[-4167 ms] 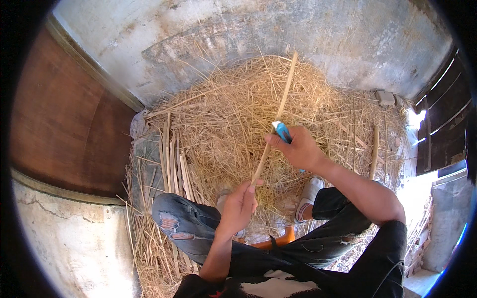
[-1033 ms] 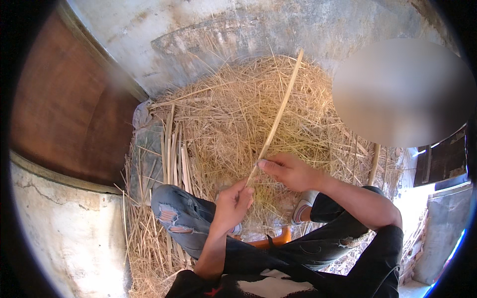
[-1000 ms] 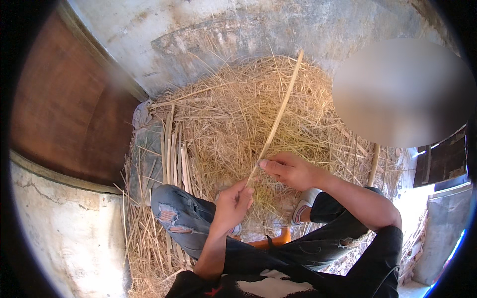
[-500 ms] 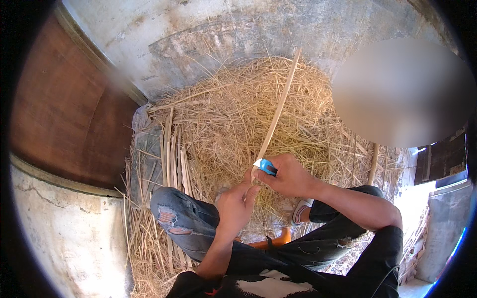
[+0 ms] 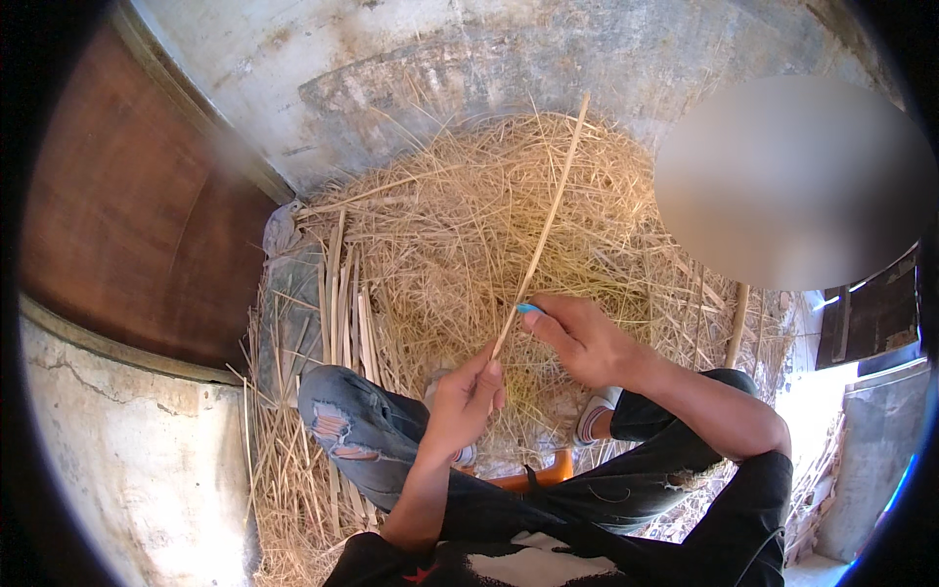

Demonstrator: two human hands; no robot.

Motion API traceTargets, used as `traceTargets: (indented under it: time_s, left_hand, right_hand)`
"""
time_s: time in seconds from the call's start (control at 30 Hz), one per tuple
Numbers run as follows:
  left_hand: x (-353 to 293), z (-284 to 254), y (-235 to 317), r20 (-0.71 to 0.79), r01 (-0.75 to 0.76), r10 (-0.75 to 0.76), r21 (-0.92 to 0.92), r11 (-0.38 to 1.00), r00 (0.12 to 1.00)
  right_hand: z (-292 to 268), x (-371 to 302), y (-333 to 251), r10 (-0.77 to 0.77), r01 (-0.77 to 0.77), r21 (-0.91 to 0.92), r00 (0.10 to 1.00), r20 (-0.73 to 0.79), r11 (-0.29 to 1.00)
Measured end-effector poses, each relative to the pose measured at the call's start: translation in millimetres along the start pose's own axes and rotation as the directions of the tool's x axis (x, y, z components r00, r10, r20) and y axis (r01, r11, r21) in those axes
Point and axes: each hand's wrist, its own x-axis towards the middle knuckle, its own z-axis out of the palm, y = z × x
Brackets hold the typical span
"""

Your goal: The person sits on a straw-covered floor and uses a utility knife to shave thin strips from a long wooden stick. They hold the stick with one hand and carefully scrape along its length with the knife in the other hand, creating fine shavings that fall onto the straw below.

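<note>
A long, thin, pale bamboo strip (image 5: 551,217) slants up and away from my lap over the shavings. My left hand (image 5: 465,399) is closed round its near end, thumb on top. Just to the right, my right hand (image 5: 579,338) grips a small blue-handled knife (image 5: 529,308). Only a bit of the blue handle shows at the fingertips, close beside the strip; the blade cannot be made out. Whether the knife touches the strip is unclear.
A big heap of curly shavings (image 5: 440,225) lies ahead against the grey wall (image 5: 469,64). Several split strips (image 5: 337,293) stand at the left, near my knee. A brown door panel (image 5: 137,205) is at far left. Something orange (image 5: 559,466) shows between my legs.
My right hand has shifted slightly right and turned, so less of the blue knife shows. The strip has rolled and now looks narrower. My left hand stays on its near end.
</note>
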Motion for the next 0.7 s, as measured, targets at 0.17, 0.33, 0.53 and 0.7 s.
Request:
traceTargets:
  time_s: [0.17,0.33,0.53,0.7]
  left_hand:
    - [2,2,2,-0.036,0.000,-0.005,-0.133,0.991,0.999]
    - [4,-5,9,0.063,0.045,-0.033,-0.210,0.977,0.997]
    - [2,-6,2,0.060,-0.002,0.023,-0.324,0.946,0.998]
    - [4,-6,2,0.064,-0.031,0.056,-0.338,0.941,0.996]
  right_hand:
    - [10,-7,1,0.051,-0.031,-0.112,0.983,0.177,0.993]
    - [22,-18,-4,0.090,-0.072,-0.088,0.970,0.225,0.993]
    - [21,-16,-11,0.123,-0.086,-0.133,0.945,0.302,0.987]
    - [19,-14,-6,0.113,-0.119,-0.010,0.909,0.401,0.993]
